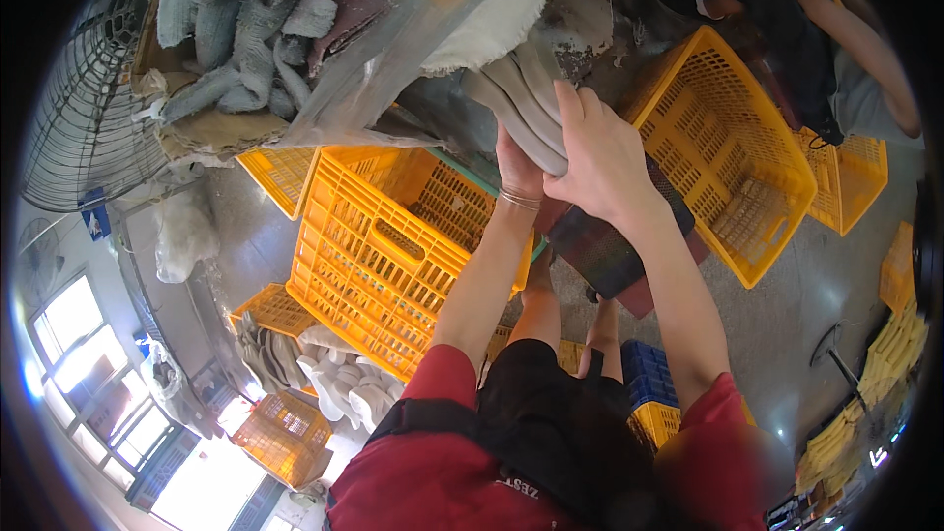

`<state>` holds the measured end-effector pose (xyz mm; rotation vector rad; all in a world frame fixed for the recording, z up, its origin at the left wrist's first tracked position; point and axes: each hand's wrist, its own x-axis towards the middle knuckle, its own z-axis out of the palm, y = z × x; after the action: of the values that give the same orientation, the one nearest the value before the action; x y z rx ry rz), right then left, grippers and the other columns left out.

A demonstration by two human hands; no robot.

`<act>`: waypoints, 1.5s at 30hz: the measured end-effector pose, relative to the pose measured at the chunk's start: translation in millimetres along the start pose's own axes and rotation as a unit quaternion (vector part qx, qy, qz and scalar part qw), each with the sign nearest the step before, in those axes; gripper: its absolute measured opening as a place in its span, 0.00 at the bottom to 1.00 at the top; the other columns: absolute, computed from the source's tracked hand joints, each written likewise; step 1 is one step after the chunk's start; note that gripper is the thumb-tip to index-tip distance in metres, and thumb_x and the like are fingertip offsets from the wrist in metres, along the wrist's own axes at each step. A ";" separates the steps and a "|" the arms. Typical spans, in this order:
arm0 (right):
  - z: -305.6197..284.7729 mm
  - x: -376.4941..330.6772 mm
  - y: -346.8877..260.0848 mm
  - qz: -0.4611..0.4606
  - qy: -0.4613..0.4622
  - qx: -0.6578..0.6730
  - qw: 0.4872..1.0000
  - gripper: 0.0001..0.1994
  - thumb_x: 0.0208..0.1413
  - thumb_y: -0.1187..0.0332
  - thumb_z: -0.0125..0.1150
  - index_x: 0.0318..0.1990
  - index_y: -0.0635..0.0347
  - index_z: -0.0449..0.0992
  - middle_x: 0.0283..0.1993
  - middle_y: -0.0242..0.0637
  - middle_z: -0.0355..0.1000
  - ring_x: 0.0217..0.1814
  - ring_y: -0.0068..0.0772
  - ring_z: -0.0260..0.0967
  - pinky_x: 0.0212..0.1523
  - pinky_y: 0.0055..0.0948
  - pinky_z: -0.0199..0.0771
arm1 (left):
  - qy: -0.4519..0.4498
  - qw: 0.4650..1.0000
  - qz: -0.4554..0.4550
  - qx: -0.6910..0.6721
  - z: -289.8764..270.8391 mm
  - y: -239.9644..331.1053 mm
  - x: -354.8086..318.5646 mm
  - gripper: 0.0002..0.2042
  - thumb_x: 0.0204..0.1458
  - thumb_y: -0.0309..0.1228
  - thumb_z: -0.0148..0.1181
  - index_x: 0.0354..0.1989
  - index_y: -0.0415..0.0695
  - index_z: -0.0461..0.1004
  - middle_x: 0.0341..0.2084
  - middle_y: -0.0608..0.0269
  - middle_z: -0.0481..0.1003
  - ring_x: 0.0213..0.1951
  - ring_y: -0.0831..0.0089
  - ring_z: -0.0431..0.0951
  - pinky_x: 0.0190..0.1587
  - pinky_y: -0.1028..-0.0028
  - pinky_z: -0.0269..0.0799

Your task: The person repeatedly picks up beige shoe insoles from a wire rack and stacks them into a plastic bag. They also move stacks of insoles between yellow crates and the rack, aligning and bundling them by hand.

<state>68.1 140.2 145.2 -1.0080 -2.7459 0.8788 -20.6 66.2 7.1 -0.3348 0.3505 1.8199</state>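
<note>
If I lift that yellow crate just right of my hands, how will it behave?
The yellow crate will probably stay stiff, judging by its boxy walls. It may feel light for its size, with slots piercing its sides. Rolling seems unlikely, given its flat faces.

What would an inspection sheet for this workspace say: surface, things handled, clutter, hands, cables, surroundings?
Surface: grey floor, partly hidden by crates.
Things handled: stacked curved grey pieces, beside pale frayed material.
Clutter: grey gloves heaped at upper left; left yellow crate and right yellow crate flank the hands.
Hands: left hand and right hand both hold the stack; the left is partly hidden.
Cables: nothing seen clearly.
Surroundings: wire fan guard and windows at left; another person at upper right.
</note>
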 end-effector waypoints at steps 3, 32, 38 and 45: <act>4.4 -26.2 9.9 0.007 -0.007 0.031 0.999 0.45 0.33 0.68 0.73 0.63 0.62 0.55 0.45 0.47 0.66 0.45 0.52 0.68 0.42 0.43 0.72 | -0.036 0.999 -0.026 -0.008 -7.1 -4.5 -7.7 0.32 0.61 0.58 0.41 0.61 0.43 0.65 0.57 0.56 0.70 0.57 0.58 0.70 0.62 0.58 0.63; 20.6 23.7 22.3 0.044 -0.083 0.152 0.984 0.16 0.52 0.62 0.60 0.32 0.72 0.70 0.34 0.57 0.70 0.37 0.59 0.69 0.38 0.44 0.69 | 0.003 0.999 0.030 -0.015 -93.8 -13.9 -13.7 0.29 0.61 0.51 0.48 0.62 0.42 0.64 0.58 0.53 0.69 0.58 0.57 0.70 0.62 0.57 0.65; 24.7 28.2 11.6 -0.020 -0.031 0.083 0.996 0.14 0.52 0.64 0.60 0.33 0.69 0.72 0.35 0.56 0.70 0.39 0.61 0.69 0.41 0.48 0.71 | 0.005 0.997 -0.010 -0.078 -89.5 -10.8 -4.5 0.31 0.59 0.55 0.48 0.62 0.44 0.65 0.58 0.53 0.70 0.58 0.56 0.70 0.62 0.55 0.65; 12.8 -50.2 32.3 -0.019 -0.073 0.163 0.984 0.11 0.52 0.66 0.61 0.38 0.64 0.71 0.37 0.43 0.67 0.39 0.51 0.68 0.36 0.42 0.69 | -0.097 0.995 -0.033 0.011 -88.2 -17.6 -26.9 0.26 0.60 0.48 0.51 0.62 0.44 0.65 0.57 0.53 0.70 0.58 0.57 0.70 0.62 0.58 0.67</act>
<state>122.0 122.9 122.6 -0.8572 -2.5984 1.3881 7.7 11.6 -63.8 -0.1505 0.2216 1.7659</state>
